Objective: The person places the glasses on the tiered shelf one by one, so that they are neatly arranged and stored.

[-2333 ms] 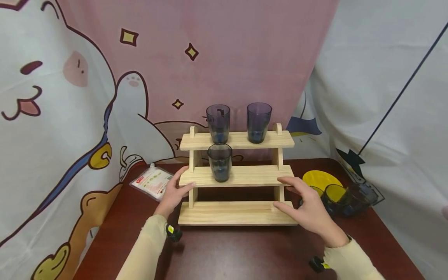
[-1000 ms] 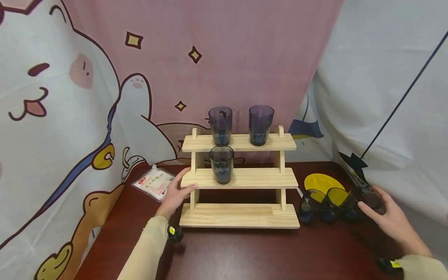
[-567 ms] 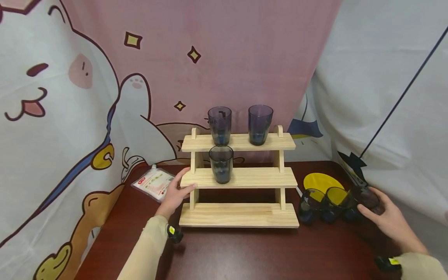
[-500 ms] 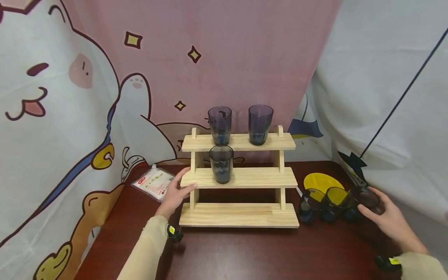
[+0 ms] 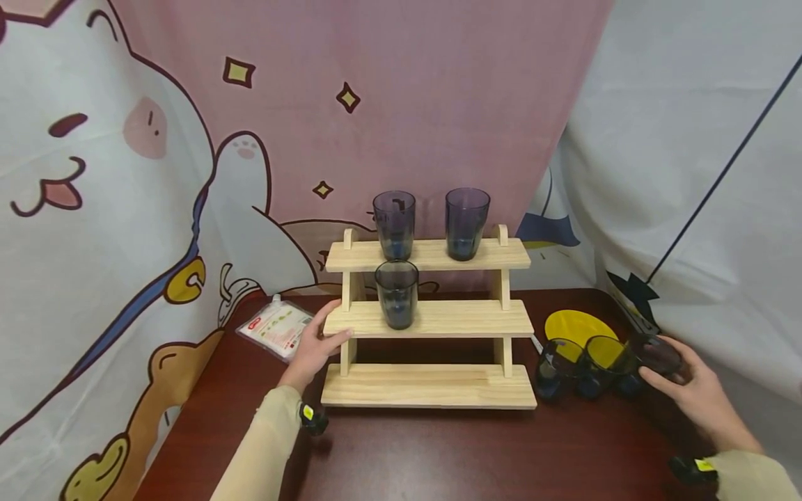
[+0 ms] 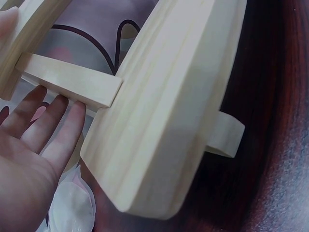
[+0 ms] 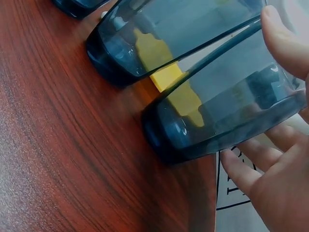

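Observation:
A three-tier wooden rack (image 5: 427, 386) stands mid-table. My left hand (image 5: 313, 348) grips the left end of its middle shelf; in the left wrist view the fingers of my left hand (image 6: 36, 145) touch an upright (image 6: 72, 79). Two purple-tinted glasses (image 5: 395, 226) (image 5: 466, 226) stand on the top shelf and a grey glass (image 5: 397, 296) on the middle one. At the right, my right hand (image 5: 702, 393) holds the rightmost dark glass (image 5: 658, 356). In the right wrist view, thumb and fingers of my right hand (image 7: 285, 169) are round that glass (image 7: 207, 111), its base near the table.
More dark glasses (image 5: 554, 372) stand in a row right of the rack, with a yellow round object (image 5: 579, 327) behind them. A white labelled pouch (image 5: 276, 328) lies left of the rack. Patterned cloth (image 5: 451, 90) hangs behind the table.
My right hand has moved from the rack's right side to the rightmost glass and taken hold of it. My left hand stays on the rack. Almost nothing differs over the last half second.

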